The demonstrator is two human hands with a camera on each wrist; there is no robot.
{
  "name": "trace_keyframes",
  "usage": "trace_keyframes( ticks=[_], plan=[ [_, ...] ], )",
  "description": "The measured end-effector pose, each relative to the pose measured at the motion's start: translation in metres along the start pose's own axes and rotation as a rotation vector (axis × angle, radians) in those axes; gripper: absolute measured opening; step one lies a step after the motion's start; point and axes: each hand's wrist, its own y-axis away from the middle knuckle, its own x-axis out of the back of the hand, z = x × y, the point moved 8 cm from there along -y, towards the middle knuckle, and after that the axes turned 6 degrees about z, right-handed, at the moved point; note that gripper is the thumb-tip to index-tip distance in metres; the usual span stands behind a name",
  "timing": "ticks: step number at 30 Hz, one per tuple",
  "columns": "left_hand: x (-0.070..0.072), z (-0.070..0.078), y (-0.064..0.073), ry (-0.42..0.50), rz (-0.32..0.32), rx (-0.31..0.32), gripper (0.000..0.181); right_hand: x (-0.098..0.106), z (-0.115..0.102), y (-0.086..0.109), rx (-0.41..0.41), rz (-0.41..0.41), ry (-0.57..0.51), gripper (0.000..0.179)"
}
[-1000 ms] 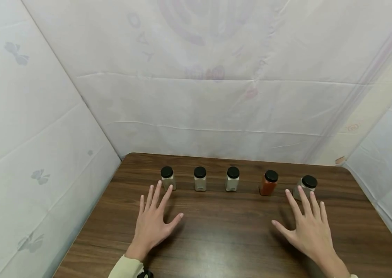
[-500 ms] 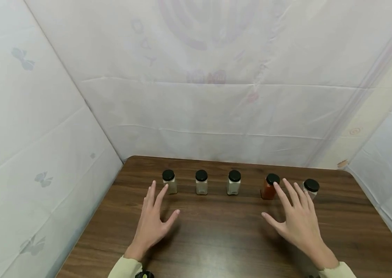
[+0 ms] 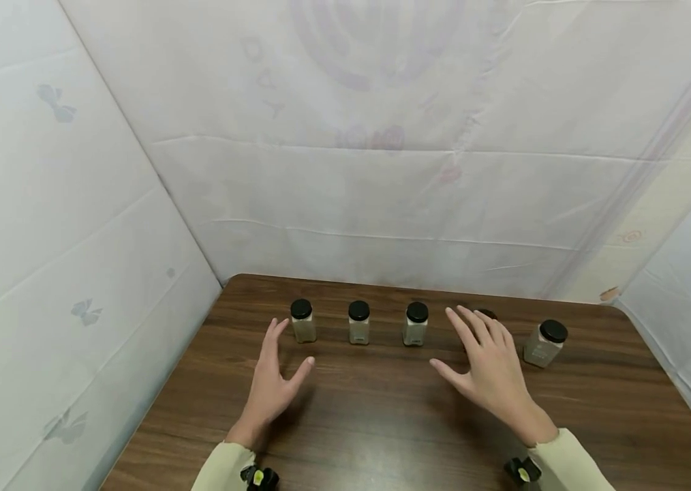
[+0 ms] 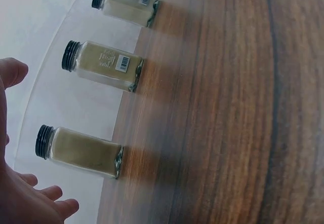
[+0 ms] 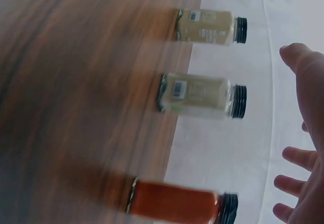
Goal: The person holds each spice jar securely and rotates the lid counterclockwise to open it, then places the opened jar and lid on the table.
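My left hand [image 3: 268, 389] hovers over the table just in front of the leftmost spice jar [image 3: 304, 329], thumb spread from its fingers and nothing held. That jar, black-capped with pale greenish-beige powder, also shows in the left wrist view. Two similar jars stand to its right: the second jar [image 3: 359, 331] and the third jar [image 3: 415, 332]. My right hand [image 3: 489, 375], fingers spread and slightly bent, is in the air and covers most of the red spice jar in the head view. The right wrist view shows that red jar [image 5: 174, 202]. Farthest right stands a greyish jar [image 3: 540, 350].
All the jars stand upright in a spaced row near the back of the brown wooden table [image 3: 370, 423]. White printed cloth [image 3: 333, 191] hangs behind the table and along both sides. A black band [image 3: 259, 477] sits on the left wrist, another band [image 3: 522, 470] on the right.
My right hand has moved left, from in front of the greyish jar to in front of the red one. My left hand has turned slightly, its fingers now closer together. The jars stay put.
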Motion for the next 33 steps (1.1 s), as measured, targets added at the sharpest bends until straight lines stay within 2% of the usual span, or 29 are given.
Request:
trace_keyframes(
  ticks=[9,16,23,29,33],
  plan=[
    [-0.004,-0.013,-0.006,0.067,-0.020,0.112,0.086,-0.019,-0.014,-0.016,0.004,-0.029,-0.051,0.086],
    [-0.007,-0.021,-0.008,0.105,-0.029,0.152,0.085,-0.032,-0.021,-0.020,0.006,-0.041,-0.074,0.086],
    [-0.004,-0.029,-0.009,0.175,-0.020,0.209,0.080,-0.045,-0.028,-0.028,-0.003,-0.096,-0.077,0.089],
    [-0.002,-0.028,-0.012,0.180,-0.020,0.238,0.082,-0.054,-0.040,-0.038,-0.005,-0.133,-0.093,0.089],
    [-0.003,-0.031,-0.018,0.185,-0.019,0.267,0.085,-0.060,-0.048,-0.048,0.025,-0.132,-0.102,0.089]
  ],
)
